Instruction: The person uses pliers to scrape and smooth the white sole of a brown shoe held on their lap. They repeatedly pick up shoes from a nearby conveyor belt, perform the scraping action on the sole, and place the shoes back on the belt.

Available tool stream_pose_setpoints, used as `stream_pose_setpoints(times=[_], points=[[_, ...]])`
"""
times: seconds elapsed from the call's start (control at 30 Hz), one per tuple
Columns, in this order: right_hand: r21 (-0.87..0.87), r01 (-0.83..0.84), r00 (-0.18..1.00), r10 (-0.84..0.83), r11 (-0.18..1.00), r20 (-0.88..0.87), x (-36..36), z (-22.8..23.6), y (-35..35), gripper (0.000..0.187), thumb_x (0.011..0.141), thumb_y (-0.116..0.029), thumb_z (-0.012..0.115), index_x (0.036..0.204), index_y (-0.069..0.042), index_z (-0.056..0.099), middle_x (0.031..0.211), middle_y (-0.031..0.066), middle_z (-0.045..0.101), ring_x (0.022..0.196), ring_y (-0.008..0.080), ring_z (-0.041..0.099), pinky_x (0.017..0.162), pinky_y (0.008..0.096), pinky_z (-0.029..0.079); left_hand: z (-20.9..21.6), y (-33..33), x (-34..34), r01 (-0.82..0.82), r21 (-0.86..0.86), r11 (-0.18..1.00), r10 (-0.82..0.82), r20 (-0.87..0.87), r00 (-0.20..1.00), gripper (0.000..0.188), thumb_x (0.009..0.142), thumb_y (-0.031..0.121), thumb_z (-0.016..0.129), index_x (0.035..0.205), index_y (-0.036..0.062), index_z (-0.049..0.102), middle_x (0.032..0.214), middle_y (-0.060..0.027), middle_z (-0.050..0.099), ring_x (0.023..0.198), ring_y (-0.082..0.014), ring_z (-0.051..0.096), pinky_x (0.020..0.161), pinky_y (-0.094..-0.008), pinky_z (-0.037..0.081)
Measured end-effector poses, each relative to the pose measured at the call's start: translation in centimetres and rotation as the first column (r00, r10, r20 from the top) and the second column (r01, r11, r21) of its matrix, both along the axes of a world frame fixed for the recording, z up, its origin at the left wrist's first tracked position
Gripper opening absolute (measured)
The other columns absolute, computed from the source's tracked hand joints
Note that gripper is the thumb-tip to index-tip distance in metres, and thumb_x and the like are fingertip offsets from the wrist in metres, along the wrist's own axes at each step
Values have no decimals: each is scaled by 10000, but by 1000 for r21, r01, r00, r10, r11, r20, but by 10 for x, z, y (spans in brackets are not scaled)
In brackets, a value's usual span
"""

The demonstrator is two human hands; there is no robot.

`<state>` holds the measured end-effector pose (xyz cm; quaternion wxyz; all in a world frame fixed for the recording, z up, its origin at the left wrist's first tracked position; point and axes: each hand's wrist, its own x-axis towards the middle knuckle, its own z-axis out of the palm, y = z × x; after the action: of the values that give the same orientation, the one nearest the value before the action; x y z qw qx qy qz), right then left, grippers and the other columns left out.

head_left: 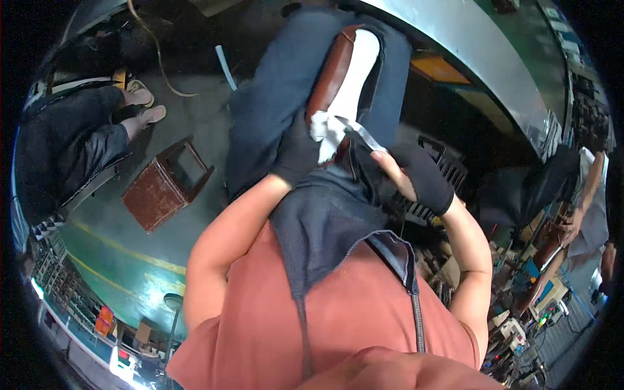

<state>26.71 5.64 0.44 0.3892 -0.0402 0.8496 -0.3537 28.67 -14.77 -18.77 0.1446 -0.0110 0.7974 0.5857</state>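
Across my lap lies a brown leather shoe (328,75) with its white bottom turned up and its far end pointing away from me. My left hand (298,153), in a black fingerless covering, grips the shoe's near end from the left. White crumpled material (327,132) sits at its fingertips; I cannot tell whether it is cloth or finger wrapping. My right hand (413,177), also covered in black, is closed on a narrow silver blade-like tool (365,135). The tool's tip reaches the white material at the shoe's right edge. My right fingertips are partly hidden.
A dark apron (331,214) covers my lap. To the left stands a brown stool (159,192), with a seated person's sandalled feet (148,104) beyond. A curved metal surface (468,52) runs along the far right. Another person's arm (578,201) and cluttered equipment (520,331) lie at the right.
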Motion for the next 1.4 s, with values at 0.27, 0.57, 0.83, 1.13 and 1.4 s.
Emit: stream_pose_setpoints(times=[0.27, 0.57, 0.83, 1.13, 1.4], points=[[-54, -249, 883, 204, 967, -423, -11, -21, -7, 339, 840, -366, 588, 871, -29, 595, 734, 188, 574, 605, 342, 574, 545, 414, 438, 61, 1, -27, 238, -6, 971, -228, -309, 923, 762, 732, 329, 728, 1283, -14, 328, 1074, -217, 566, 1014, -294, 568, 860, -354, 444], [-28, -44, 913, 29, 999, -407, 23, -81, 22, 407, 896, -360, 525, 789, 27, 590, 676, 208, 572, 541, 286, 534, 540, 384, 424, 103, -38, -38, 383, -299, 874, -445, -175, 878, 693, 742, 291, 700, 1290, 32, 363, 1142, -232, 549, 1004, -375, 576, 865, -417, 451], [-234, 468, 835, -513, 852, -201, 63, -31, 41, 363, 939, -303, 480, 771, 7, 565, 622, 29, 516, 594, 106, 464, 560, 283, 400, 169, -31, -148, 299, 539, 788, -198, -237, 951, 440, 675, 185, 703, 1068, 16, 598, 1017, -151, 632, 984, -218, 611, 872, -329, 469], [-217, 287, 954, -300, 933, -29, 6, -33, 48, 375, 943, -348, 469, 846, 4, 552, 714, -19, 505, 670, 93, 458, 610, 264, 410, 66, 3, -80, 271, 183, 945, -289, 81, 954, 428, 860, 186, 575, 1239, 4, 497, 1144, -196, 583, 1070, -237, 568, 906, -336, 435], [440, -195, 782, 409, 877, -471, -26, -36, 38, 339, 860, -371, 537, 786, -44, 587, 658, 185, 598, 621, 363, 609, 553, 450, 486, 34, 29, -24, 240, -276, 931, -327, -334, 884, 785, 799, 286, 633, 1367, -82, 235, 1406, -298, 248, 1323, -395, 252, 1088, -409, 220]])
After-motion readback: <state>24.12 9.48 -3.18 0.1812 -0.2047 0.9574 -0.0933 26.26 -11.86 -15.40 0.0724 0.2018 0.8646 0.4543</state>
